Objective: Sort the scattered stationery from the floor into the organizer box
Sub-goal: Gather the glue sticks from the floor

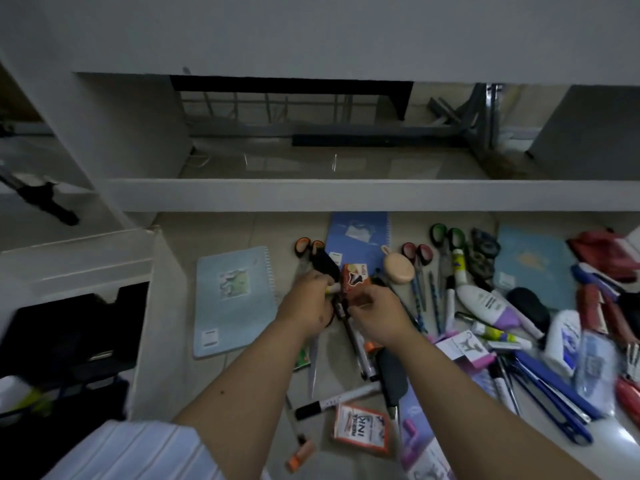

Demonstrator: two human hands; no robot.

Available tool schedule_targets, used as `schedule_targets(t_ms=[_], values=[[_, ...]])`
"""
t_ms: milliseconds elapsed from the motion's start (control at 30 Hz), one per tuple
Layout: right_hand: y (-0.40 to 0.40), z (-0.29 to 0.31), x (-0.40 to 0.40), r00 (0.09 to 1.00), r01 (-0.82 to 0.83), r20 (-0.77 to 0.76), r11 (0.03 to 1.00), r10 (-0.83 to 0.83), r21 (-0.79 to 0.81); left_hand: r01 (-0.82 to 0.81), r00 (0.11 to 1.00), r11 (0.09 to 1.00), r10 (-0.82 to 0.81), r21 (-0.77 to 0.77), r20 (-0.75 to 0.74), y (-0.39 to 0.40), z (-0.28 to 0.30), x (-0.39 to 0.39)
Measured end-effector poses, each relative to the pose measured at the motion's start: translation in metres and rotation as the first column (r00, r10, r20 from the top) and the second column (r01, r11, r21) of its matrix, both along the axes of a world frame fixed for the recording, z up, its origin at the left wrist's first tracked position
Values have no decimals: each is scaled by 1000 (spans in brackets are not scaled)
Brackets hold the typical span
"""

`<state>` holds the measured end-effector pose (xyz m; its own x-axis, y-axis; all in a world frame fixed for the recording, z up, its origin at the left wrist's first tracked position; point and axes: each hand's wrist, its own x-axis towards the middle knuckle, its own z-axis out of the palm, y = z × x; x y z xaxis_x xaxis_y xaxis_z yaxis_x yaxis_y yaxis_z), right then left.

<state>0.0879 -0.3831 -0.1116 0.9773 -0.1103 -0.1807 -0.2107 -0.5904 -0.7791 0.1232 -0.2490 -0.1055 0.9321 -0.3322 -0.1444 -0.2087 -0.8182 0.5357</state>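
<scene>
**Sorting barely begun – most stationery still on the floor**

Nearest cam: striped sleeve (138,452), then both forearms reaching fwd. Just beyond the elbows, an orange ink box (360,429) and a black-capped marker (332,403) lie on the floor (242,386).

Mid-frame the two hands meet. Left hand (308,306) has fingers curled round a small yellowish item, too small to ID. Right hand (377,317) pinches at a dark pen or similar beside it; exact obj unclear. A small orange box (355,282) sits touching both hands.

Left edge: black organizer box (62,358), blurred, a white/yellow item or two apparently inside – so little seems done.

Right & farther: dense pile – glue bottle (479,299), pens, blue stapler (554,393), three scissors, beige pouch (398,268). Notebooks: light blue notebook (235,299) to the left, two more behind. Est. nearly all left to sort.
</scene>
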Motion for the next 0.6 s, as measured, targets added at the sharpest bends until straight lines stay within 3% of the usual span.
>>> schedule_targets(t_ms=[233, 600], values=[[-25, -13, 15, 1000, 16, 15, 997, -17, 74, -16, 998, 945, 34, 326, -50, -26, -28, 29], [-59, -8, 9, 998, 58, 13, 995, -59, 78, -10, 999, 898, 26, 439, -31, -33, -36, 27]])
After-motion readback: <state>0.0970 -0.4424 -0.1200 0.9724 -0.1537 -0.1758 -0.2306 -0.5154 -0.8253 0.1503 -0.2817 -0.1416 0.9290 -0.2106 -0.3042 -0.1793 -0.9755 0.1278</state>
